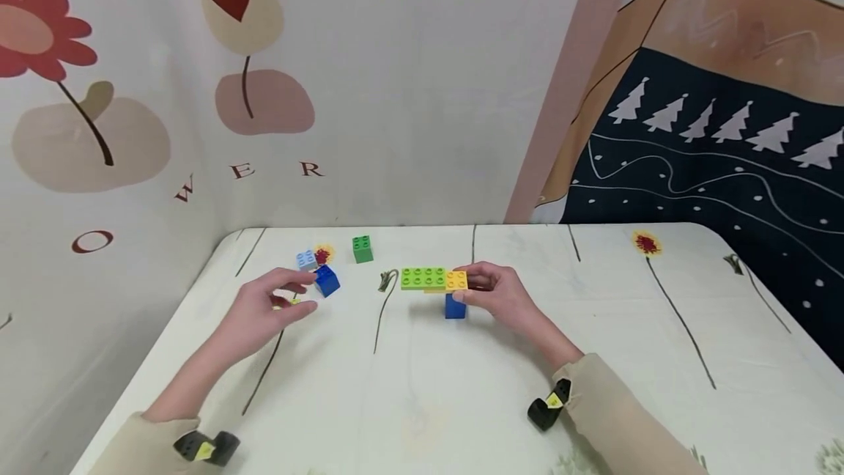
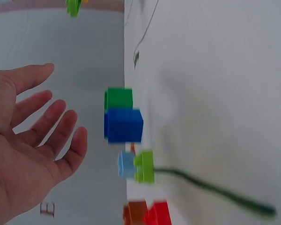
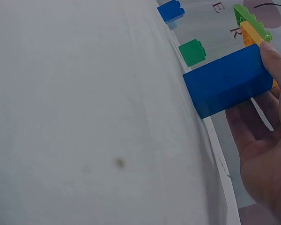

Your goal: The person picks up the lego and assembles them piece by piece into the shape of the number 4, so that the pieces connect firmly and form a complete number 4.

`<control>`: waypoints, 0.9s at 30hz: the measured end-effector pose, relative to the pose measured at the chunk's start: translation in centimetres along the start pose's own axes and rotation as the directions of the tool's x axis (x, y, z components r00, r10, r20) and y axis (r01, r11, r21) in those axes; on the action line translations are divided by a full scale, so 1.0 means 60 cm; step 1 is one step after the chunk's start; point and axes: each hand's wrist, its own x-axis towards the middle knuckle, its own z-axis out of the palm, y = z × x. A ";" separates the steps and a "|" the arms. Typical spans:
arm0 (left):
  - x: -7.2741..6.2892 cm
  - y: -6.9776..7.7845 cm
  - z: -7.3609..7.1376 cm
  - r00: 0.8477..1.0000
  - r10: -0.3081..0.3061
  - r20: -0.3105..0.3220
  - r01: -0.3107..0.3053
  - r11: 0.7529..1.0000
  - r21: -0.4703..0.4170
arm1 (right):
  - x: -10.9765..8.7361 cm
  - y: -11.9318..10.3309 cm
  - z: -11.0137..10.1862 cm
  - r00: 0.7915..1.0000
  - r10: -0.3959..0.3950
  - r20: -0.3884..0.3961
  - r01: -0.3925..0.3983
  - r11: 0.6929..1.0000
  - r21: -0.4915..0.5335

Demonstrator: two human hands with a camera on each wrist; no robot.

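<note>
My right hand grips a built piece of toy building bricks at its yellow brick. A long lime green brick sits on the yellow one and juts out to the left. Beneath the yellow brick are blue bricks, stacked with a seam between them. My left hand is held over the left side of the table with fingers spread apart and nothing between them. Close to its fingertips lies a loose blue brick. A small lime green brick is partly hidden behind that hand in the head view.
Behind the loose blue brick lies a light blue brick, and a green brick stands farther back. The left wrist view also has a brown brick beside a red brick. A flower-printed cloth covers the table; a printed curtain hangs behind.
</note>
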 end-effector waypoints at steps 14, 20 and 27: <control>-0.075 -0.102 -0.066 0.972 -0.234 0.000 0.234 0.969 0.075 | 0.003 -0.003 0.001 1.000 0.029 -0.004 -0.029 0.999 0.019; -0.083 -0.126 -0.070 0.974 -0.226 0.017 0.223 0.971 0.090 | 0.001 -0.004 0.000 1.000 0.025 0.000 -0.025 1.000 0.013; -0.081 -0.146 -0.066 0.976 -0.213 0.052 0.204 0.970 0.136 | 0.003 -0.001 0.001 1.000 0.021 0.004 -0.021 1.000 0.019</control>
